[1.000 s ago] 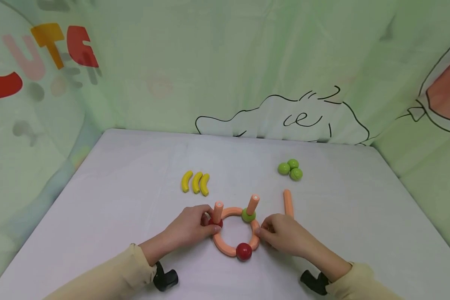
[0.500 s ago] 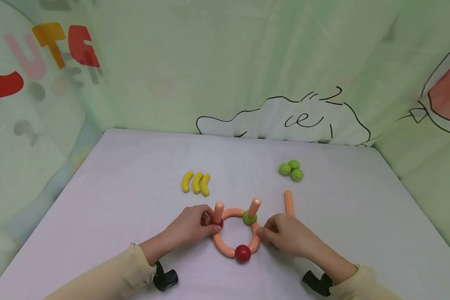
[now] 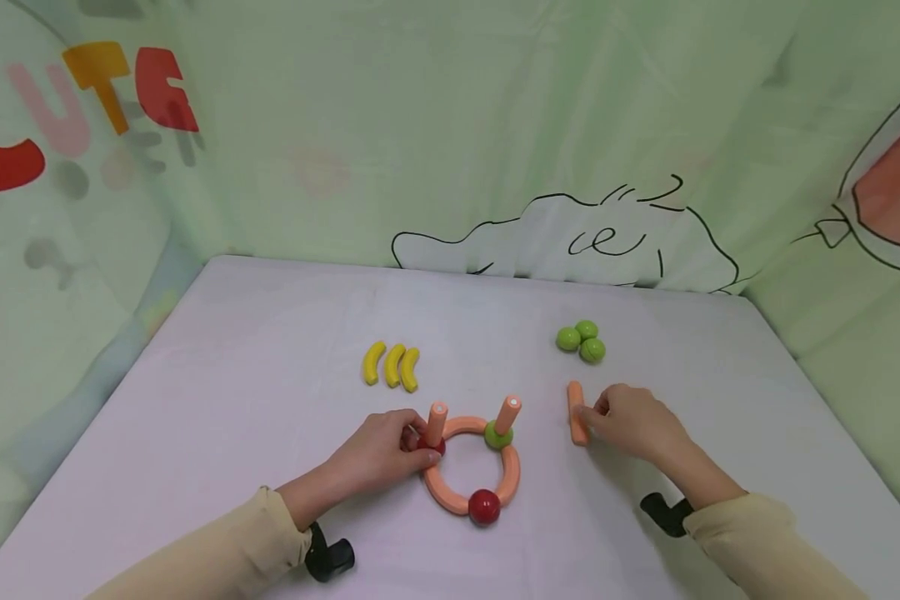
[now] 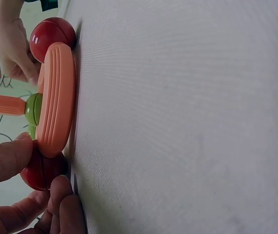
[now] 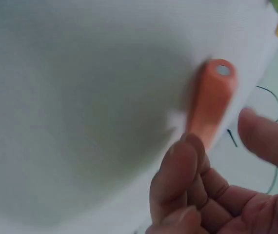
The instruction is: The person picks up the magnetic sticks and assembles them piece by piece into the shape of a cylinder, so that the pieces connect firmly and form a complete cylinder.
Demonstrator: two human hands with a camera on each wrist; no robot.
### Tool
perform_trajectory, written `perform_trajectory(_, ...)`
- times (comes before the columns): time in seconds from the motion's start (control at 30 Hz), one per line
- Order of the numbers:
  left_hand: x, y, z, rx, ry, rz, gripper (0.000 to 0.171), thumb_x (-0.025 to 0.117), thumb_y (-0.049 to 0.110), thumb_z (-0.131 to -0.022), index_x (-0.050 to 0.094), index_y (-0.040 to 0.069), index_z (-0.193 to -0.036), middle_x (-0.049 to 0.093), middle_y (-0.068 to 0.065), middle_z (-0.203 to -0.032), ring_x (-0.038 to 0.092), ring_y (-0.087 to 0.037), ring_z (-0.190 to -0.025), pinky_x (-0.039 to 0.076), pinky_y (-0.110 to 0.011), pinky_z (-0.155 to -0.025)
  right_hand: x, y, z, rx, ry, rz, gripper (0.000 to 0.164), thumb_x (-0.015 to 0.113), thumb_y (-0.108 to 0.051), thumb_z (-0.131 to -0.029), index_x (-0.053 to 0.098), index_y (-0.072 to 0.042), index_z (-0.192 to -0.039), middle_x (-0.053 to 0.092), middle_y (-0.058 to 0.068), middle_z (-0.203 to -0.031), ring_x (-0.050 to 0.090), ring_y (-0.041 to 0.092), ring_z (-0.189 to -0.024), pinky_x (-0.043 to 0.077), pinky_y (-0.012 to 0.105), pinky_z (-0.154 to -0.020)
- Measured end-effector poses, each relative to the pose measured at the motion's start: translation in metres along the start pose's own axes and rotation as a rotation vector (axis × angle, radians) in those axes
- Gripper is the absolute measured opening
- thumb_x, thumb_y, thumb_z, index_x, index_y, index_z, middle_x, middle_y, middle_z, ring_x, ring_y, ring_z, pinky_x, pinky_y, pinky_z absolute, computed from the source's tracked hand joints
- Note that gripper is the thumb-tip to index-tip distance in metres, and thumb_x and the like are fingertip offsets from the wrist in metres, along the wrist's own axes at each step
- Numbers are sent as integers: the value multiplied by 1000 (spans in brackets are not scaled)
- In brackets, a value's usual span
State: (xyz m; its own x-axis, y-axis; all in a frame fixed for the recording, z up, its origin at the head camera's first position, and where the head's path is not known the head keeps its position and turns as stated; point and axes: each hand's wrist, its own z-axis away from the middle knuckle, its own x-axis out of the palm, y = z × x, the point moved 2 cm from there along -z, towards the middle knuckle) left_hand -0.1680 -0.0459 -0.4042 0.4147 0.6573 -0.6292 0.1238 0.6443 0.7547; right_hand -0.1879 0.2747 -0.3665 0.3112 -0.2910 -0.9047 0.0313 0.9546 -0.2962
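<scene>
A ring of curved orange pieces (image 3: 512, 477) lies on the table, joined by a red ball (image 3: 483, 507) in front, a green ball (image 3: 498, 434) at the back right and another red ball (image 4: 44, 171) at the left. One orange stick (image 3: 436, 423) stands up from the left ball, a second orange stick (image 3: 508, 413) from the green one. My left hand (image 3: 378, 454) pinches the left red ball between thumb and fingers. To the right, my right hand (image 3: 633, 421) is at a loose orange stick (image 5: 212, 97); its fingers reach the stick, while the thumb (image 5: 266, 139) stands apart.
Several green balls (image 3: 591, 348) cluster at the back right. Yellow toy bananas (image 3: 392, 367) lie side by side behind the ring. Printed fabric walls (image 3: 465, 150) rise behind the table (image 3: 270, 333) and at its sides.
My right hand has left the ring's right side and moved right and back to the loose orange stick. My left hand stays on the left red ball.
</scene>
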Motion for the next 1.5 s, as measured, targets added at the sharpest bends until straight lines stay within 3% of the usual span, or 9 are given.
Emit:
perform_trajectory(0.17,1,-2,-1,-5,-4,-2,24,79,21,-89,68,9,-106,62,2,-79,53,-11,-70,42,-23,-63,9,4,-7,10,-56,-54,43,64,-38,-98,62,-9,-66,46,-3,-58,46,14,-60,36,28,-56)
perform_trajectory(0.27,1,-1,-1,-6,-6,4,25,79,22,-89,67,8,-106,62,2,-80,54,-12,-71,42,-24,-64,12,6,-10,24,-70,-92,43,66,-37,-97,62,-11,-63,47,-4,-55,45,12,-58,36,28,-56)
perform_trajectory(0.53,0,0,1,-2,2,20,25,80,21,-88,67,7,-105,61,1,-79,53,-12,-71,42,-24,-64,14,9,-7,48,-97,-276,32,69,-34,-95,74,-4,-84,64,0,-67,57,14,-65,43,30,-60)
perform_trajectory(0.67,0,0,0,7,10,15,25,80,21,-88,68,7,-104,60,2,-78,53,-12,-70,41,-24,-63,15,2,2,10,-62,-345,30,70,-28,-95,73,2,-99,69,1,-71,62,14,-68,45,29,-61)
perform_trajectory(0.9,-1,0,0,-6,11,8,25,81,21,-87,68,7,-104,60,1,-78,52,-12,-70,41,-24,-63,21,-22,29,-180,22,-407,26,74,-16,-92,71,4,-108,73,1,-77,63,12,-68,46,24,-60)
perform_trajectory(1.1,-2,-1,-1,-5,12,12,25,81,21,-87,68,7,-104,60,1,-78,53,-12,-71,41,-24,-64,28,-44,48,-437,114,-410,4,78,-13,-89,74,-13,-91,69,-8,-75,56,1,-65,45,20,-57)
perform_trajectory(1.17,-1,-1,-1,-2,12,13,25,81,21,-87,68,7,-104,61,1,-78,53,-12,-71,41,-24,-64,31,-49,53,-515,133,-410,7,78,-11,-88,74,-17,-88,68,-12,-74,54,-1,-65,45,20,-56)
perform_trajectory(1.37,-1,-3,-3,4,10,15,25,81,21,-87,68,7,-104,61,1,-79,53,-12,-71,42,-24,-64,41,-63,59,-688,117,-436,14,77,-8,-89,73,-21,-90,70,-10,-73,55,-5,-65,45,19,-54)
perform_trajectory(1.5,0,-4,-3,6,8,19,25,81,21,-87,69,7,-104,61,1,-79,53,-12,-72,42,-24,-65,45,-69,59,-730,102,-431,10,78,-15,-91,72,-23,-89,69,-12,-72,54,-7,-66,43,18,-53)
